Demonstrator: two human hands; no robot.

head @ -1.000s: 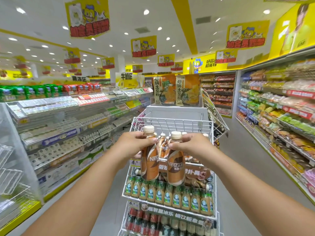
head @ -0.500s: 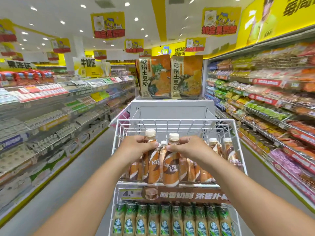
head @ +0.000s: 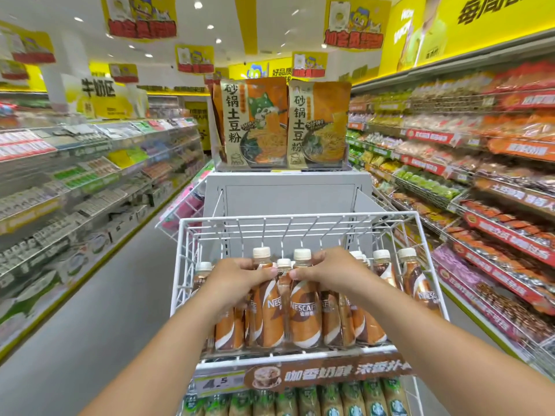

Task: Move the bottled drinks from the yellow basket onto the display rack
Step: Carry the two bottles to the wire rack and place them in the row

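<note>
Two brown Nescafe bottles with cream caps stand side by side at the front of the white wire display rack (head: 295, 219). My left hand (head: 237, 276) grips the left bottle (head: 268, 313) by its neck. My right hand (head: 326, 270) grips the right bottle (head: 304, 316) the same way. Both bottles sit among several other coffee bottles (head: 416, 283) on the rack's top tier. The yellow basket is out of view.
A lower tier holds green-labelled bottles (head: 330, 399) behind a brown price strip (head: 300, 375). Two noodle packs (head: 282, 124) stand on the grey box behind the rack. Stocked shelves line the aisle on the left (head: 90, 175) and right (head: 480, 175).
Both hands have carried the two bottles down and forward into the rack's top tier. My view has moved closer to the rack.
</note>
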